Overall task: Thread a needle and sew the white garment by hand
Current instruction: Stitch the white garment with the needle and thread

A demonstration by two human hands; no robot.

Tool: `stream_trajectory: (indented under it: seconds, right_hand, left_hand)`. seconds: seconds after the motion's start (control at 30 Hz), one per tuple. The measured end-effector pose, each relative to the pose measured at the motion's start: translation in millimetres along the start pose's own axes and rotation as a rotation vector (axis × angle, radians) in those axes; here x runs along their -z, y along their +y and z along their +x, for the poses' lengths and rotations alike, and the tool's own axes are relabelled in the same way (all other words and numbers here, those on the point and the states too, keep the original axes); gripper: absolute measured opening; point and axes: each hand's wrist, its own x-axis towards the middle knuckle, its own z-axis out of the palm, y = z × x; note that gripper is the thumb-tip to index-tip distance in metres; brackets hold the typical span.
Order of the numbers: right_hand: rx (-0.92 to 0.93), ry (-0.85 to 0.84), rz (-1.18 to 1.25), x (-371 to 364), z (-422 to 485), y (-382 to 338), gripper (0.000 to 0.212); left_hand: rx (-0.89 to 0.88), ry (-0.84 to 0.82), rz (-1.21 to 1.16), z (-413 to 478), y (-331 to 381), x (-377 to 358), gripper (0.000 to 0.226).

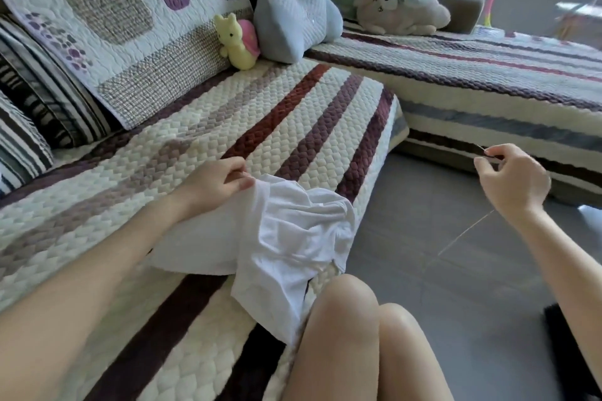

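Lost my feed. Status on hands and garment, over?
Left hand pinches white garment on sofa. Right hand holds needle, thread trailing. Nothing in the way.

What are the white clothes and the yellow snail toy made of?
The white garment looks like thin, soft cloth with a matte finish, maybe cotton: it crumples into loose folds and droops over the sofa edge. The yellow snail toy looks like fuzzy plush, probably stuffed: its shape is rounded, with soft edges.

Bare grey tiled floor (439,205) lies open between both hands; crumpled white cotton garment (293,238) covers the striped quilted sofa seat (228,127) edge.
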Motion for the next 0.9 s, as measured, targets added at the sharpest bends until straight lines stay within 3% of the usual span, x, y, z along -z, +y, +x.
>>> stream_trajectory:
  seconds: [0.3, 0.5, 0.6, 0.73, 0.8, 0.9]
  right_hand:
    - [-0.006, 0.264, -0.12, 122, 6, 91, 0.03]
    - [0.052, 0.296, 0.156, 159, -65, 85, 0.022]
    - [0.106, 0.167, 0.462, 161, -123, 76, 0.015]
    - [0.182, -0.159, 0.748, 144, -197, 60, 0.04]
    - [0.188, -0.237, 0.751, 132, -217, 56, 0.04]
    - [0.141, -0.248, 0.662, 116, -227, 52, 0.021]
  left_hand:
    - [-0.346, 0.21, -0.218, -22, 214, 54, 0.021]
    - [-0.449, 0.154, -0.364, -69, 295, 29, 0.027]
    - [-0.404, 0.075, -0.422, -88, 298, -10, 0.029]
    - [-0.328, -0.053, -0.469, -105, 288, -60, 0.026]
    - [-0.294, -0.111, -0.502, -110, 282, -77, 0.025]
    - [-0.243, -0.192, -0.582, -111, 269, -89, 0.024]
